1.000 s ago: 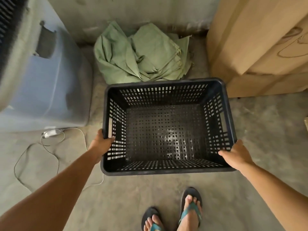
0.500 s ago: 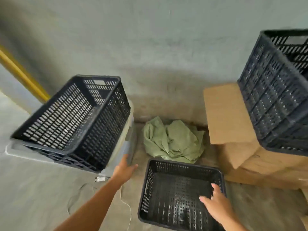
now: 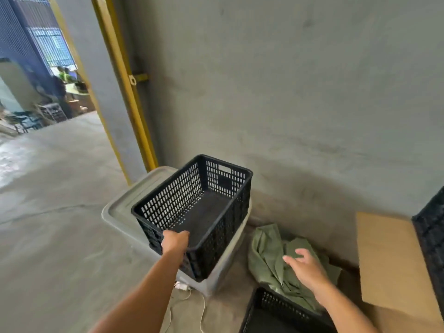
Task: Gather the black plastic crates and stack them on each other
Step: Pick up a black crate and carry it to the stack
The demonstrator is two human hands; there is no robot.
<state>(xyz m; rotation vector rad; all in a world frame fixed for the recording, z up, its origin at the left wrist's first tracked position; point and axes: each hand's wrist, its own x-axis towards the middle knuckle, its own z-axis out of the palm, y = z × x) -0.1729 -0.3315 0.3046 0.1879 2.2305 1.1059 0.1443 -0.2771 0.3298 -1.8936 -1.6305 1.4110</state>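
A black perforated plastic crate (image 3: 204, 207) rests on top of a grey lidded bin (image 3: 125, 212), open side up. My left hand (image 3: 174, 241) grips the crate's near rim. A second black crate (image 3: 278, 313) stands on the floor at the bottom edge, partly cut off. A third black crate (image 3: 430, 239) shows at the right edge, on cardboard boxes (image 3: 389, 260). My right hand (image 3: 306, 267) hovers with fingers spread above the floor crate and holds nothing.
A heap of green cloth (image 3: 269, 258) lies against the grey wall between the bin and the boxes. A white cable (image 3: 189, 301) trails on the concrete floor by the bin. A yellow-framed doorway (image 3: 125, 92) opens at the left.
My view has lifted further toward the wall and doorway. My left hand rose from beside the bin and closed on the rim of the crate on top of it. My right hand lifted off the floor crate.
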